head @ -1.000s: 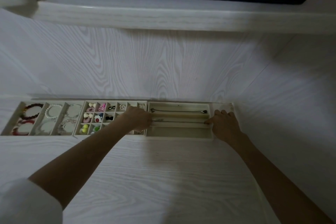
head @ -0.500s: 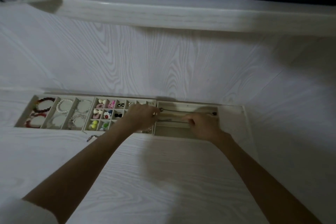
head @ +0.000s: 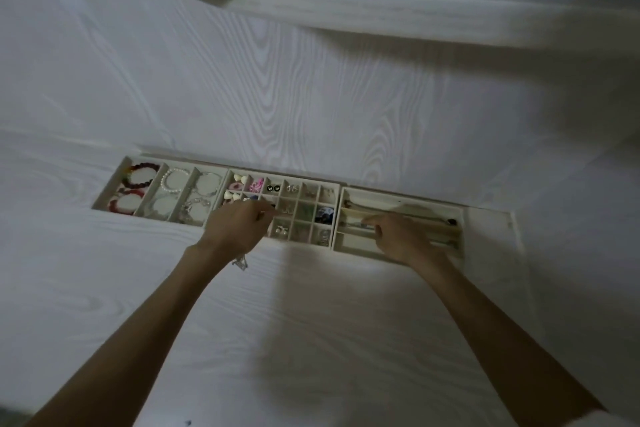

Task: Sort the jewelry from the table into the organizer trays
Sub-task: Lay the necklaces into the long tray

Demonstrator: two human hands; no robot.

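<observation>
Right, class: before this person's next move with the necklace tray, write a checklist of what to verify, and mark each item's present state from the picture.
1. Right hand is over the necklace tray: ok.
2. Right hand has a firm pinch on a necklace: cannot tell; the fingers curl at the middle slot, but the picture is blurred.
3. Left hand is clear of the necklace tray: ok; it is over the earring tray.
4. Left hand holds something: cannot tell.
5. Bracelet tray is filled and out of the way: ok.
6. No jewelry is left on the table: not ok; a small silvery piece lies by the left wrist.
</observation>
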